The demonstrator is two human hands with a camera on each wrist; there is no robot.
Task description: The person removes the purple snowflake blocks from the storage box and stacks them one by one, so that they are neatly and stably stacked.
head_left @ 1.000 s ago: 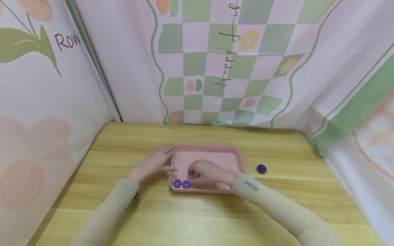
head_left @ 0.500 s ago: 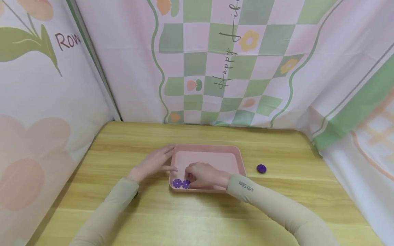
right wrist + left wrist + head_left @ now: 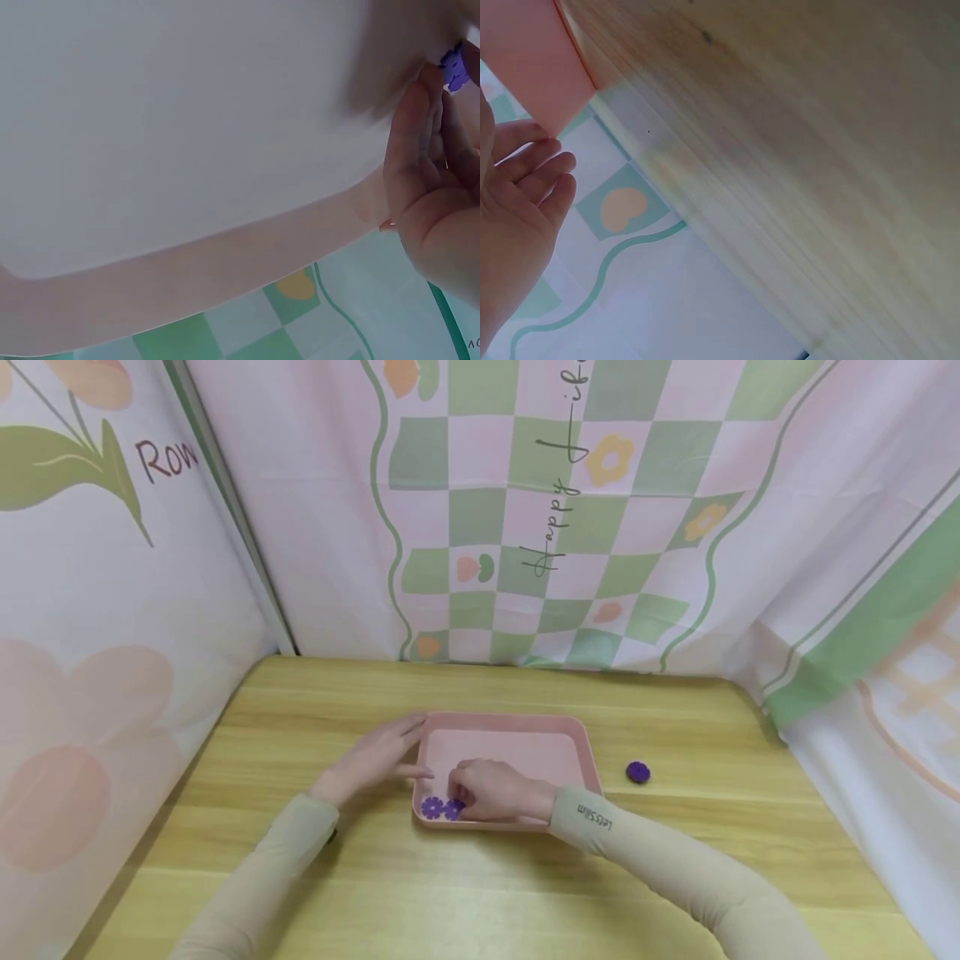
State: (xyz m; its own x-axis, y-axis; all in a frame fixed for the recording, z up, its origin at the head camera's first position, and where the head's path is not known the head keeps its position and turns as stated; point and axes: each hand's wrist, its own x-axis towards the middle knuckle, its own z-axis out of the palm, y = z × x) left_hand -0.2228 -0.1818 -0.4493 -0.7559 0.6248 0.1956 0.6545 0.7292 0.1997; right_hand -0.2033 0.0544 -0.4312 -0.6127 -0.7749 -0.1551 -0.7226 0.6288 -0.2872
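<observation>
A pink rectangular tray (image 3: pixel 502 722) lies on the table. Two flat purple flower-shaped discs are in its front left corner: the left disc (image 3: pixel 432 807) shows whole, while fingers partly cover the right disc (image 3: pixel 452 810). My right hand (image 3: pixel 498 789) is inside the tray with bent fingers, and in the right wrist view its thumb and fingertips pinch a purple disc (image 3: pixel 453 69) by the edge. Whether this is one of the two in the corner is hard to tell. Fairly straight fingers of my left hand (image 3: pixel 367 763) rest at the tray's left rim, holding nothing.
A darker purple flower-shaped piece (image 3: pixel 637 772) lies on the wooden table (image 3: pixel 480 893) to the right of the tray. Printed curtains (image 3: pixel 555 518) hang behind the table and along both sides.
My right hand has moved slightly left and toward the front of the tray, up to the right disc, now partly covering it. My left hand and the tray stay in place.
</observation>
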